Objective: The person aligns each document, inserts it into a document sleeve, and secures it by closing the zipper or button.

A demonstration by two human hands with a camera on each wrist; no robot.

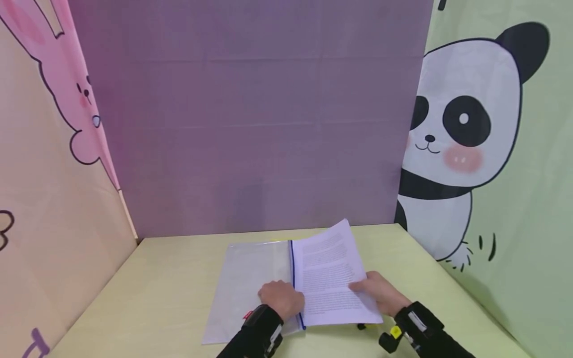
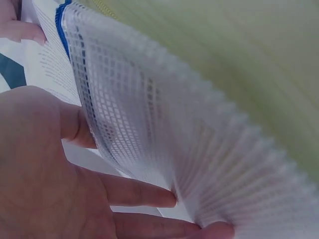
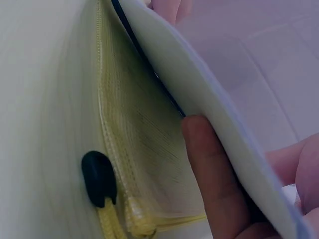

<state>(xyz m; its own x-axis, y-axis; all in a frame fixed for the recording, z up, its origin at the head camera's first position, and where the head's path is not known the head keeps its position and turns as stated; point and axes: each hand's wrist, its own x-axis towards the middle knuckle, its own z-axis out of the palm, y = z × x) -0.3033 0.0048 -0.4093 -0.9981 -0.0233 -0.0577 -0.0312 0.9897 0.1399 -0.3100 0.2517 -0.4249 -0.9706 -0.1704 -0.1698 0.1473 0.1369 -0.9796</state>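
A translucent white mesh zip pouch (image 1: 250, 268) with a blue edge lies on the table, its mesh filling much of the left wrist view. My left hand (image 1: 283, 299) grips the pouch by its blue-edged side, thumb and fingers bent around the mesh. To the right, a stack of printed paper sheets (image 1: 329, 278) is tilted up along that edge. My right hand (image 1: 380, 292) pinches the stack's right side, thumb on top and a finger underneath. Beneath the sheets, in the right wrist view, lies a yellow-edged mesh zip pouch (image 3: 149, 149). Most of it is hidden in the head view.
A black zip pull (image 3: 98, 179) on a yellow cord hangs from the lower pouch. The pale table (image 1: 156, 293) ends at a purple backdrop (image 1: 264, 124). Printed cloth walls, one with a panda (image 1: 456, 174), close off both sides.
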